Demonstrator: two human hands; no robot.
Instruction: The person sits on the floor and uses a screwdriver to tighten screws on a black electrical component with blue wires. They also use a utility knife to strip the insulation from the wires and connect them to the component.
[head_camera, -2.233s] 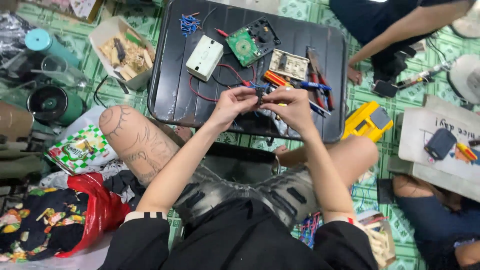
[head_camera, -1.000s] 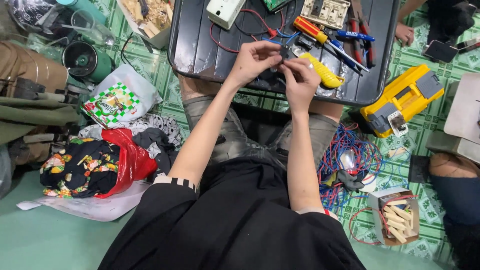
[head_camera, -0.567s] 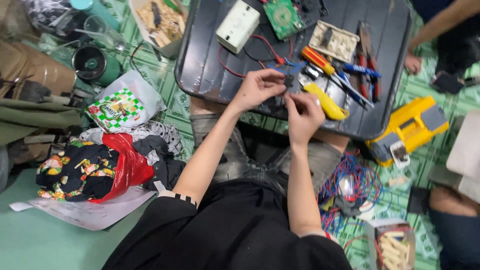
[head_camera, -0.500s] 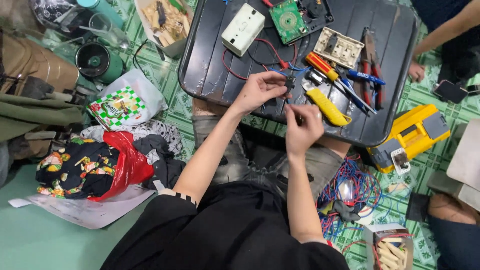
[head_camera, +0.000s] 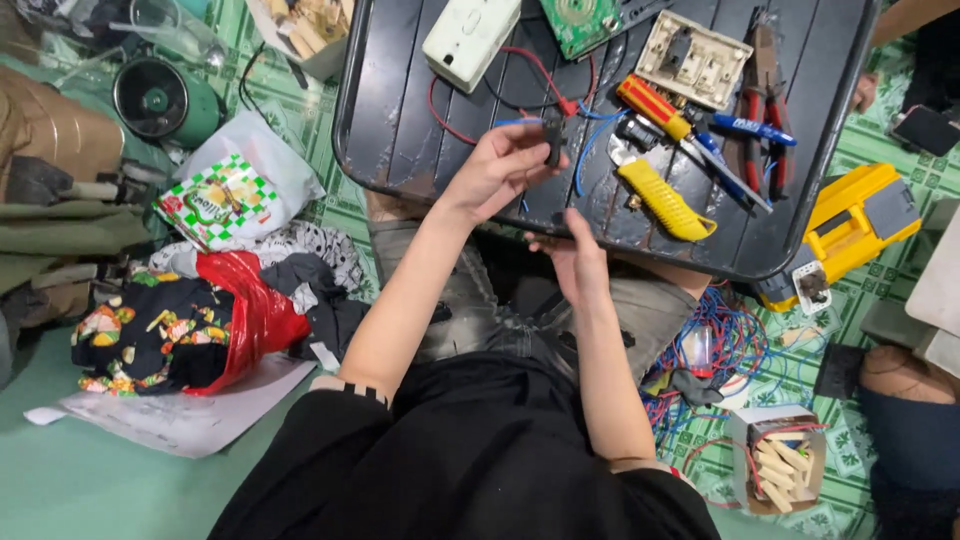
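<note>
Left hand (head_camera: 497, 172): grip clamped on a small black part (head_camera: 552, 143), blue wire (head_camera: 585, 150) attached. Right hand (head_camera: 580, 262): now withdrawn from the part, below the grip, fingers loose, empty. Yellow knife (head_camera: 665, 200) right of the grip on the tray (head_camera: 400, 130).

Tools on tray (head_camera: 400, 120), tray on lap

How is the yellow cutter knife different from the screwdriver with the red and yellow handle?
The yellow plastic cutter knife is one colour, broad and flat, while the screwdriver with the red and yellow handle is two-coloured, rounder and ends in a long thin metal shaft. The knife lies nearer the person than the screwdriver. Both rest untouched on the black slatted tray, slanting the same way.
</note>
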